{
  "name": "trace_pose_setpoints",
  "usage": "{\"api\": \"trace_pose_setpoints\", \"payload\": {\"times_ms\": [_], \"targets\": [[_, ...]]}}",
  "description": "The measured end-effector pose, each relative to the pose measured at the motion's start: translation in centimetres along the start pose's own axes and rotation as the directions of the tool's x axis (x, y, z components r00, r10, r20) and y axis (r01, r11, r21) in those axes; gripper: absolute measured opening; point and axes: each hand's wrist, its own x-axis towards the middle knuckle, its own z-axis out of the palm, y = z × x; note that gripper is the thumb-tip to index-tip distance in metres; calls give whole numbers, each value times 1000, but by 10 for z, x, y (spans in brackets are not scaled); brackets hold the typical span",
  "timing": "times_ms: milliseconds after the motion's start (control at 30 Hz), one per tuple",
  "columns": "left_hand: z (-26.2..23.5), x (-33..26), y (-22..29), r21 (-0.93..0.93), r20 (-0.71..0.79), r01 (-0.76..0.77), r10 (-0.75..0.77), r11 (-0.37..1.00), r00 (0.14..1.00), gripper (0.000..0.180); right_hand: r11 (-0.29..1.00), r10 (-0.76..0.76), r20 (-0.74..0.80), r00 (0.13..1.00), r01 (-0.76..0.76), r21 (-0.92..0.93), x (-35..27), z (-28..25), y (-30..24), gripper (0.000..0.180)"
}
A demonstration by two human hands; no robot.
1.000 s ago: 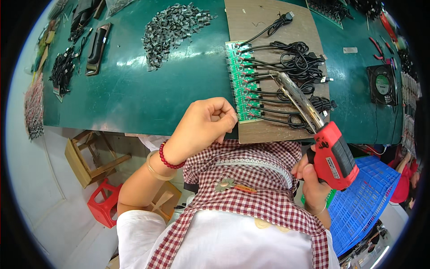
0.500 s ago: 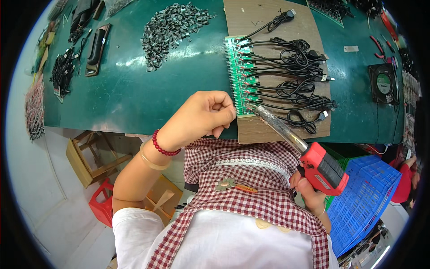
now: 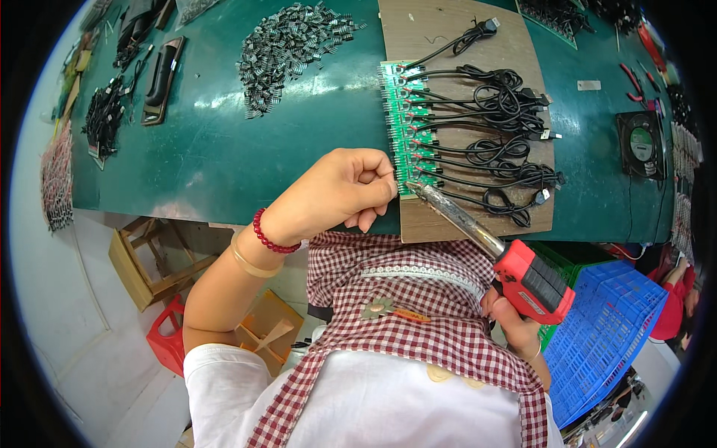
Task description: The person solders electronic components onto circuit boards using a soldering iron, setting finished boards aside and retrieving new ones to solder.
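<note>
A strip of green circuit boards (image 3: pixel 398 112) lies on a brown board (image 3: pixel 448 30), with black cables (image 3: pixel 497 119) running off its right side. My left hand (image 3: pixel 336 193) is closed in a pinch at the strip's near end, and I cannot make out anything between its fingers. My right hand (image 3: pixel 514 325) grips a red soldering gun (image 3: pixel 534 282) low at the right. The gun's long metal barrel reaches up and left, its tip at the strip's nearest row, right by my left fingertips.
The green table (image 3: pixel 224 149) holds a pile of small black parts (image 3: pixel 287 41), black handles (image 3: pixel 160 67), a small fan (image 3: pixel 642 142) and red pliers (image 3: pixel 635 78). A blue crate (image 3: pixel 609 328) stands at my right. A wooden stool (image 3: pixel 149 257) and a red stool (image 3: pixel 168 345) are under the table edge.
The soldering gun has swung down and left, from over the cables to the near end of the green strip. My right hand dropped lower. The left hand has barely shifted.
</note>
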Motion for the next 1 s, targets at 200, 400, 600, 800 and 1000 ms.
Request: {"api": "trace_pose_setpoints", "payload": {"times_ms": [200, 400, 600, 800, 1000], "targets": [[0, 1, 1, 7, 3, -1, 1, 1000, 1000, 9, 996, -4, -21, 1000, 2, -91, 0, -2, 4, 7], [0, 0, 1, 21, -10, -8, 8, 1000, 1000, 9, 980, -48, 28, 998, 53, -191, 2, -5, 5, 9], [2, 1, 2, 16, -20, -5, 5, 1000, 1000, 9, 983, -25, 13, 1000, 27, -181, -2, -6, 3, 11], [2, 1, 2, 48, -30, 0, 2, 999, 1000, 9, 999, 45, -70, 997, -47, -28, -4, 1, -1, 10], [1, -1, 1, 22, -25, -19, 19, 1000, 1000, 9, 989, 12, -17, 1000, -14, -146, -2, 0, 1, 11]]}}
